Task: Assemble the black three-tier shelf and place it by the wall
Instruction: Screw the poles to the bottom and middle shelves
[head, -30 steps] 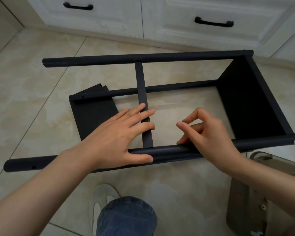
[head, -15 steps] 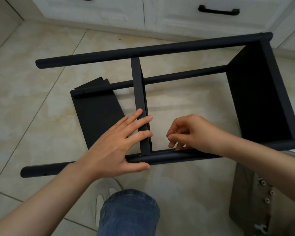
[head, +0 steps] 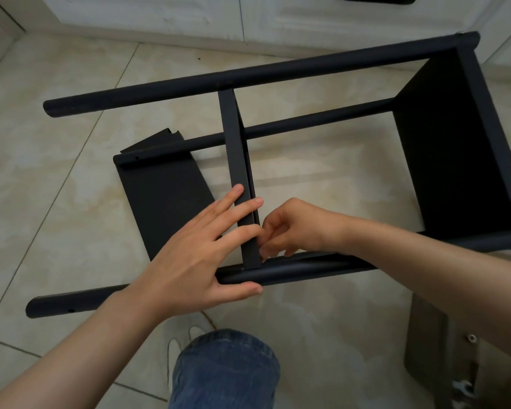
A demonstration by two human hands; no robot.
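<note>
The left fingers (head: 242, 208) lie straight across the middle panel (head: 233, 137), thumb on the near pole (head: 292, 271). Just right of this panel the right fingers (head: 270, 228) are curled; if they pinch something, I cannot tell. The black shelf (head: 278, 73) lies sideways on the floor (head: 56, 202).

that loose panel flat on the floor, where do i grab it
The panel lies flat, a pole crosses its far end, and the left hand covers its near corner, so probably pinch its bare left long edge, coming from the left.
</note>
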